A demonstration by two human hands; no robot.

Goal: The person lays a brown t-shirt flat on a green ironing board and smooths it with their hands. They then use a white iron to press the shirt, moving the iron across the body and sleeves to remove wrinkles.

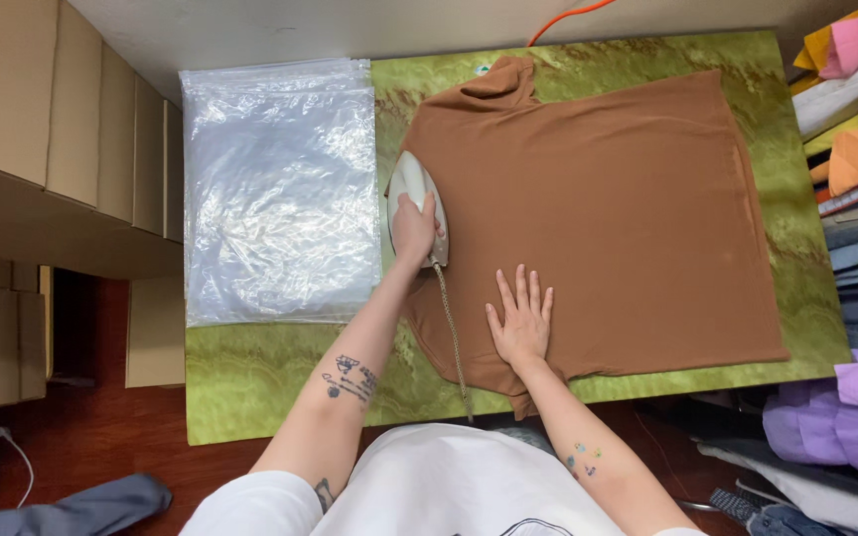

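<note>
Left to right: stack of clear plastic bags (280, 189) sits on the green board (250, 382), just beside the work. My left hand (415, 228) is wrapped around the handle of the white iron (411, 194), which sits on the left edge of the brown shirt (608, 208). My right hand (520, 320) lies flat, fingers spread, holding nothing, pinning the fabric. I'd judge: keep the iron's cord (452, 337) off the cloth, keep that palm clear of the soleplate.
</note>
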